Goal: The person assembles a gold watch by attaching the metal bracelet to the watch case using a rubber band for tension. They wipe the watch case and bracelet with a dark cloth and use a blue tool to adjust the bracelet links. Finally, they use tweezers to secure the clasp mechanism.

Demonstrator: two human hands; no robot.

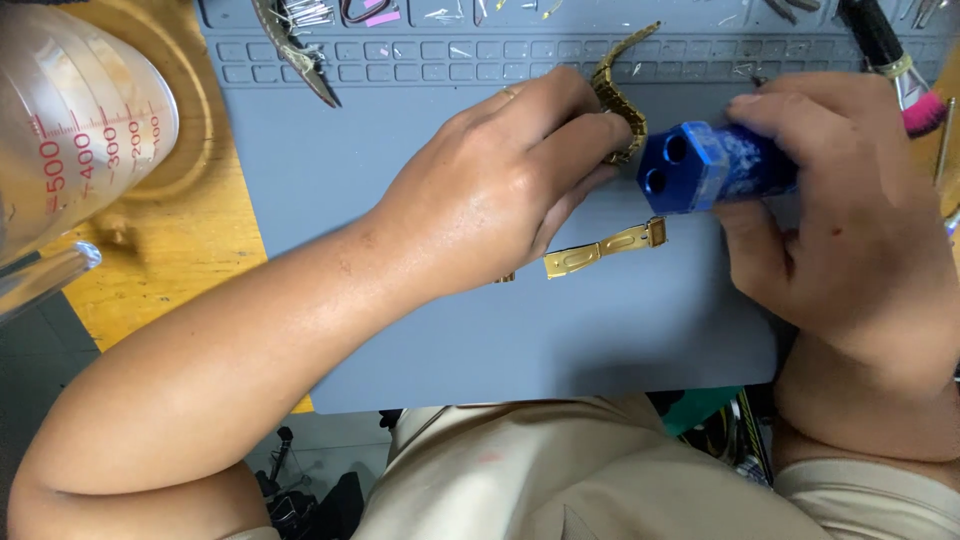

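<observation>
My left hand (500,190) rests on the grey work mat (400,300) and pinches a gold metal watch band (622,110) between thumb and fingers. One end of the band runs up toward the mat's ribbed top strip. My right hand (840,200) grips a blue block-shaped tool (700,165) with two round holes in its end, pressed against the band next to my left fingertips. The band's gold clasp piece (605,248) lies flat on the mat just below both hands. A ring shows on my left hand.
A clear measuring jug (70,140) with red markings stands at the left on the wooden bench (170,250). Tweezers (295,50) and small parts lie in the mat's top tray. A brush with a pink tip (905,75) lies at the upper right.
</observation>
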